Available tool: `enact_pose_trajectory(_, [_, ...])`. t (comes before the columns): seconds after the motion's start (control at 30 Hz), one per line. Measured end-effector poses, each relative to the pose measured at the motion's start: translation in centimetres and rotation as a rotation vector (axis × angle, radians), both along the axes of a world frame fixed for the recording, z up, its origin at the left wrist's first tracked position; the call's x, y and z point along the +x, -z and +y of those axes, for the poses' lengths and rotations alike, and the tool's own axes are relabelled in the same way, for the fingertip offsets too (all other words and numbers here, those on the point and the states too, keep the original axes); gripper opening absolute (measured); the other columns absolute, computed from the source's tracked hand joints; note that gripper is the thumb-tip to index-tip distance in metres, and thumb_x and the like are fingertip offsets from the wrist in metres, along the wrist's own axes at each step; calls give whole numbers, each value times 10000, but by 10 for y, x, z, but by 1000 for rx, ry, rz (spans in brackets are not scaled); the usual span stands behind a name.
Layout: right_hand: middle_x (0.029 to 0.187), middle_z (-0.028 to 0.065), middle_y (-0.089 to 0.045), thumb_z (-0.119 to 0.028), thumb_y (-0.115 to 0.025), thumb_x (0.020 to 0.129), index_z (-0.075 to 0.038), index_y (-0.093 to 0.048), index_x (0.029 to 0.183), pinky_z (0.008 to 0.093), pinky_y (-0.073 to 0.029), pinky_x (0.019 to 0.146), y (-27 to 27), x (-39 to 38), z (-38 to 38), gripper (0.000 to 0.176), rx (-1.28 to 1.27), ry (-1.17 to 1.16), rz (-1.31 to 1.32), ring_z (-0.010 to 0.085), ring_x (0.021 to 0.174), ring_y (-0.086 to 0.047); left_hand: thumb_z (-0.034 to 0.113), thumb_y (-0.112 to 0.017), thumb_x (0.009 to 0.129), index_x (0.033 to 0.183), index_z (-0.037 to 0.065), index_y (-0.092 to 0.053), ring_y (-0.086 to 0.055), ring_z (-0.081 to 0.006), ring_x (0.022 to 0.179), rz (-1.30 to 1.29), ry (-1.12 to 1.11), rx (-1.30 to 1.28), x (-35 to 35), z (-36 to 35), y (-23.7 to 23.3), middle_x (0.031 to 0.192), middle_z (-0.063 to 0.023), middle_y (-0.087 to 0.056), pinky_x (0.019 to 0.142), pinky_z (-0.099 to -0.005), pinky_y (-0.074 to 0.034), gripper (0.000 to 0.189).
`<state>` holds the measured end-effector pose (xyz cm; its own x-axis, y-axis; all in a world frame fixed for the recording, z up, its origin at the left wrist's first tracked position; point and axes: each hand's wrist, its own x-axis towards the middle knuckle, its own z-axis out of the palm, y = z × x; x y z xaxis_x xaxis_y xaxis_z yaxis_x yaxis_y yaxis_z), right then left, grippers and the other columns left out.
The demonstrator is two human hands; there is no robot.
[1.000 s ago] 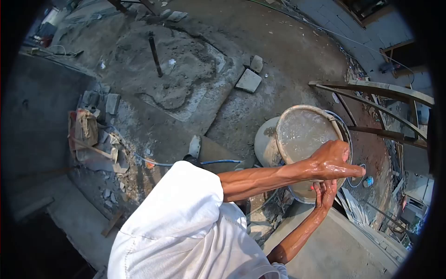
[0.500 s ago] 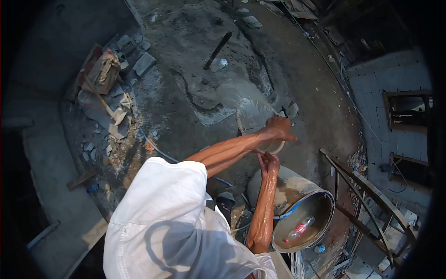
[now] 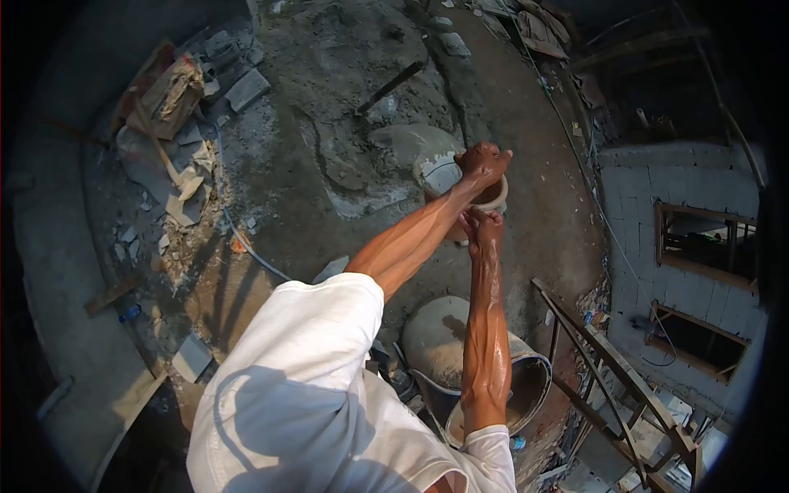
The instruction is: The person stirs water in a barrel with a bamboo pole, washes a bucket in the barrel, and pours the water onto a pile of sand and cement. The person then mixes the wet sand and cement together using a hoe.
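A pale bucket (image 3: 502, 195) is held out in front of me, tipped over. My left hand (image 3: 485, 163) is closed on its upper edge. From below, my right hand (image 3: 483, 228) grips the near edge, its fingers partly hidden. Greyish water (image 3: 413, 142) spreads in a sheet beyond the bucket, over the rough wet ground (image 3: 374, 177). Both forearms look wet. Under my right forearm stands a large drum (image 3: 538, 374) with murky water inside, partly covered by the arm.
A dark rod (image 3: 393, 87) sticks up from the ground ahead. Rubble and a torn sack (image 3: 174, 103) lie to the left, with a hose (image 3: 241, 238) running past. At right are a wooden frame (image 3: 612, 370) and a grey block wall (image 3: 633, 189).
Both hands have moved forward and up with the bucket, tipping it further. Water now spills out in a broad sheet. The view has shifted, and the plastic bottle in the drum no longer shows.
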<state>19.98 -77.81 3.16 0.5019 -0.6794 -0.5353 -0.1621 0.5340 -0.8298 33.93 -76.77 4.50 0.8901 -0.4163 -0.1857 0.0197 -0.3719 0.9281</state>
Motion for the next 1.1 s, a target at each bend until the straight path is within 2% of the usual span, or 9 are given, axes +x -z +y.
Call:
enact_pose_trajectory(0.1, [892, 187, -572, 77, -574, 822, 0, -361, 979, 412, -620, 729, -19, 21, -14, 275, -140, -47, 50, 305, 760, -661, 521, -610, 805, 749, 53, -676, -642, -308, 692, 122, -27, -216, 19, 2, -14, 704, -154, -652, 643, -420, -458, 476])
enact_pose_trajectory(0.27, [899, 156, -563, 40, -590, 812, -6, -382, 1005, 390, -620, 697, -52, 31, -39, 288, -369, -78, 114, 275, 747, -655, 343, -700, 834, 557, 101, -418, -295, -67, 543, 369, -68, -681, 25, -14, -31, 559, 67, -334, 467, -317, -269, 463])
enact_pose_trajectory(0.53, [803, 104, -617, -69, -616, 848, -4, -501, 1035, 297, -528, 643, -132, 3, -80, 229, -1021, -333, 212, 180, 709, -637, 375, -721, 845, 533, 208, -328, -293, -78, 484, 818, -251, -1102, 0, -24, -66, 513, 68, -268, 480, -279, -282, 529])
enact_pose_trajectory(0.6, [827, 113, -630, -61, -612, 837, -4, -527, 1028, 328, -509, 689, -154, 0, -85, 217, -1420, -400, 371, 209, 728, -641, 426, -728, 834, 519, 219, -297, -312, -90, 468, 915, -243, -1250, -1, -22, -64, 492, 65, -234, 517, -276, -342, 573])
enact_pose_trajectory(0.77, [866, 121, -652, -44, -584, 852, -44, -547, 976, 371, -505, 744, -224, 0, -51, 130, -1644, -325, 429, 249, 851, -667, 441, -718, 839, 484, 197, -276, -369, -98, 457, 960, -145, -1517, -17, -25, -87, 456, 61, -237, 580, -262, -425, 617])
enact_pose_trajectory(0.83, [907, 121, -650, -45, -582, 865, -39, -533, 992, 385, -519, 758, -218, -9, -57, 136, -1536, -239, 319, 251, 857, -666, 411, -718, 850, 475, 161, -352, -372, -81, 470, 627, -93, -1561, -25, -27, -120, 474, 48, -341, 521, -294, -331, 580])
enact_pose_trajectory(0.9, [947, 121, -649, -47, -580, 878, -34, -519, 1008, 399, -533, 773, -208, -31, -67, 144, -1435, -148, 202, 254, 863, -664, 393, -712, 858, 477, 116, -449, -438, -65, 480, 355, 26, -1319, -43, -33, -152, 457, 39, -416, 528, -263, -409, 539])
enact_pose_trajectory(0.97, [1066, 146, -614, -70, -593, 901, -34, -440, 1110, 441, -564, 807, -171, -68, -82, 261, -832, 186, -135, 283, 889, -661, 373, -711, 863, 485, 108, -456, -393, -50, 483, 180, 148, -1136, -72, -39, -179, 469, 50, -403, 489, -263, -360, 526])
enact_pose_trajectory(1.1, [1123, 189, -574, -113, -626, 906, -53, -327, 1189, 448, -588, 787, -107, -187, -71, 416, -363, 326, -352, 326, 941, -659, 311, -671, 900, 513, 98, -405, -272, -34, 522, -147, 441, -773, -169, -50, -193, 518, 79, -309, 439, -274, -214, 516])
